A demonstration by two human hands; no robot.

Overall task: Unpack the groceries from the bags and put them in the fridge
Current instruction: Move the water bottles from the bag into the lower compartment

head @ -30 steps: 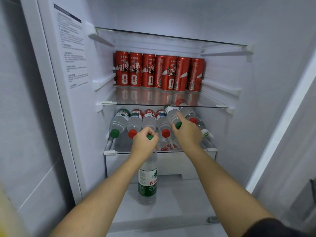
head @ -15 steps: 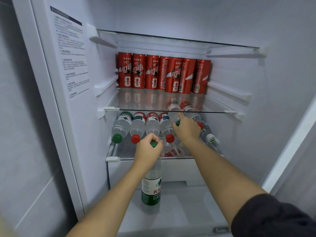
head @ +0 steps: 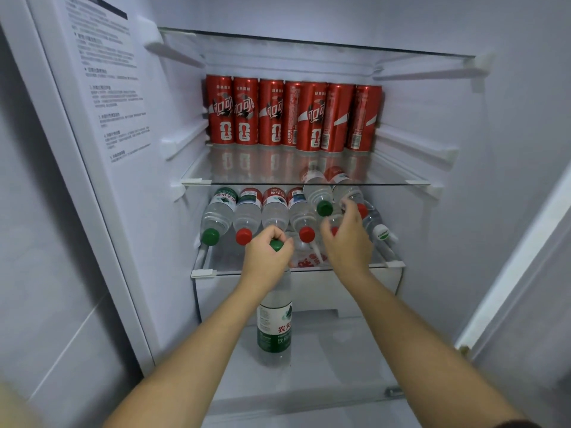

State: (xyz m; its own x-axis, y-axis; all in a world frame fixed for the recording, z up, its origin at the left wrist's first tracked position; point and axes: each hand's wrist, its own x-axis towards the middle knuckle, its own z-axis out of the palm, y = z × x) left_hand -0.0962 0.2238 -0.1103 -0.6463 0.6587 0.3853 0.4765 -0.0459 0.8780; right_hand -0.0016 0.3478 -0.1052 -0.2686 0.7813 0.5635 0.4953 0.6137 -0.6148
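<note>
The step in hand looks like stowing another water bottle (head: 274, 329) in the fridge (head: 123, 149). The left hand (head: 267, 257) is closed in a fist round its green cap (head: 276, 245), and the bottle hangs upright below the fist, in front of the white drawer (head: 370, 285). The right hand (head: 347, 242) reaches just beyond and to the right of it, in among the lying bottles (head: 247, 211) on the lower glass shelf (head: 392, 264). Its fingers are half curled at their necks, the thumb beside a green-capped bottle (head: 318, 196) stacked on top. I cannot tell whether it grips one. Both forearms stretch forward, wrists nearly level. The next move probably calls for clearing a gap, then tipping the hanging bottle flat and sliding it in. Cola cans (head: 275, 112) stand on the shelf above both hands.
</note>
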